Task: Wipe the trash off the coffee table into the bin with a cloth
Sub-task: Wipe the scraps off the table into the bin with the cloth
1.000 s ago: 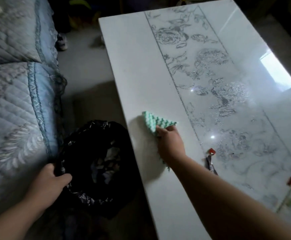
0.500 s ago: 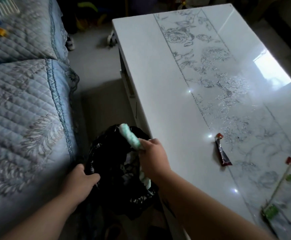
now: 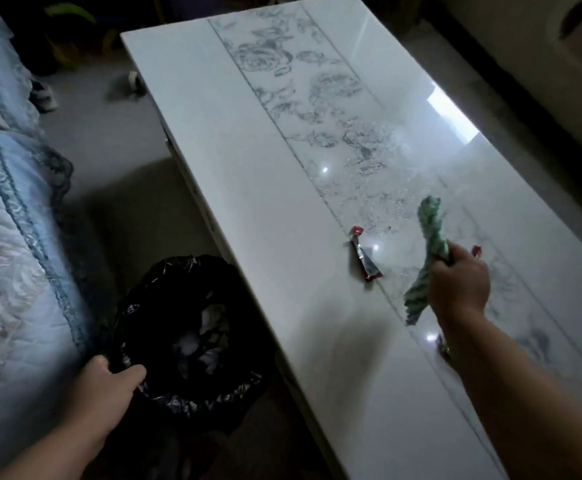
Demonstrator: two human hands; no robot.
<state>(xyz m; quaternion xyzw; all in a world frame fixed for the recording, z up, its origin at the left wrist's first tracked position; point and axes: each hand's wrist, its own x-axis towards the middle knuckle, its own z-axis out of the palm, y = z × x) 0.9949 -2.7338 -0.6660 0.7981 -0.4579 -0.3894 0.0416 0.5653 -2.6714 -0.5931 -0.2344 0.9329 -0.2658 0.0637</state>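
Note:
My right hand grips a green and white cloth and holds it above the white coffee table, just right of a red and silver wrapper lying on the tabletop. A small red bit of trash shows behind my right hand, and another piece peeks out beside my forearm. My left hand holds the rim of the black-lined bin, which stands on the floor against the table's left edge with white scraps inside.
A quilted blue sofa runs along the left, leaving a narrow floor strip between it and the table. Small objects lie on the floor at the far end. A bright window reflection sits on the tabletop.
My right hand has carried the cloth from over the bin back to the right, above the table near the red wrapper. My left hand stays on the bin rim.

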